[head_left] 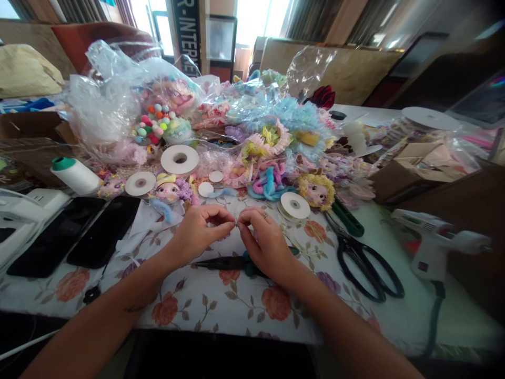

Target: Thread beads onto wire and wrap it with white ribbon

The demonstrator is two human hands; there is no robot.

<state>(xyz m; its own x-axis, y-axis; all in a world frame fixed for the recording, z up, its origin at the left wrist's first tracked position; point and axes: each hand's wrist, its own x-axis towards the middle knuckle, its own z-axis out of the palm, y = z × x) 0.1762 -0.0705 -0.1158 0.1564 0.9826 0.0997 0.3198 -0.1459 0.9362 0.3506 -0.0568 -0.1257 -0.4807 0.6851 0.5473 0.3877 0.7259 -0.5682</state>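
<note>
Both hands meet above the floral tablecloth (185, 310), fingertips almost touching. My left hand (203, 229) is closed in a pinch, thumb against forefinger. My right hand (264, 239) pinches too, its fingertips facing the left ones. Whatever sits between the fingertips is too small to name. Below them lie dark long-nosed pliers (223, 262), their handles partly covered by my right hand. A ribbon spool (295, 206) rests just beyond my right hand. Past the left one is a doll head with purple curls (169, 189).
Black scissors (369, 266) and a white glue gun (437, 242) lie on the right. Two dark phones (104, 231) are at the left, near a thread cone (74, 176). Plastic-wrapped trims and pompoms (152, 123) pile up behind. A cardboard box (410, 171) stands at the right.
</note>
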